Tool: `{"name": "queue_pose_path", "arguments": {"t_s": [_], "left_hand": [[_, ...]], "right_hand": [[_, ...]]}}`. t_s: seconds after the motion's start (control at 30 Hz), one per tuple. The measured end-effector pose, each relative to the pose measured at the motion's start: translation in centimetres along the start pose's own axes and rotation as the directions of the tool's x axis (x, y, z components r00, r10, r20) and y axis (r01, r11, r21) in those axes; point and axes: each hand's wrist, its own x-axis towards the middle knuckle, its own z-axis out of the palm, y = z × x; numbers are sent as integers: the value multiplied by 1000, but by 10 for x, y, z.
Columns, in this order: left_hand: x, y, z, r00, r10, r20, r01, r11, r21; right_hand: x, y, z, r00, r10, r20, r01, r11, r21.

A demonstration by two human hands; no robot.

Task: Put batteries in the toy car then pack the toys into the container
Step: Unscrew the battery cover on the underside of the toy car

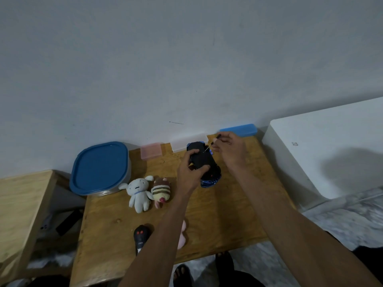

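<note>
A blue toy car [207,164] lies upside down on the wooden table [116,235], its black underside facing up. My left hand [189,168] grips the car's body from the left. My right hand [230,148] pinches a thin screwdriver [213,142], whose tip touches the car's underside near its far end. A clear container with a blue lid [100,167] stands at the table's back left. A white plush [139,192] and a striped plush [161,191] lie side by side in front of it. A pink plush [183,235] shows partly under my left forearm.
A black remote control [141,238] lies near the table's front edge. Against the wall stand a pink box [151,151], a clear box [184,142] and a blue box [238,129]. A white cabinet [323,150] is on the right, a wooden shelf [22,206] on the left.
</note>
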Motion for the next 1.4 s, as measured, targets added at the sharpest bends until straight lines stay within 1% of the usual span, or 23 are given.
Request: {"name": "queue_pose_path", "arguments": {"t_s": [0.17, 0.33, 0.53, 0.77, 1.1, 1.4], "left_hand": [[2, -1, -3, 999, -13, 45, 14, 999, -29], [3, -1, -3, 998, -9, 59, 10, 999, -33], [3, -1, -4, 997, -17, 80, 22, 998, -56], [6, 5, -5, 998, -19, 65, 23, 998, -55], [9, 9, -6, 997, -24, 76, 29, 997, -70], [8, 8, -7, 997, -21, 68, 26, 997, -76]], "right_hand": [[1, 0, 4, 998, -53, 19, 55, 996, -73], [-2, 2, 5, 996, -88, 21, 90, 988, -125], [-2, 5, 5, 995, -101, 4, 100, 987, -128], [1, 6, 7, 994, -112, -5, 110, 984, -140], [3, -1, 8, 985, -174, 6, 172, 969, -178], [2, 1, 8, 987, -161, 3, 158, 969, -188]]}}
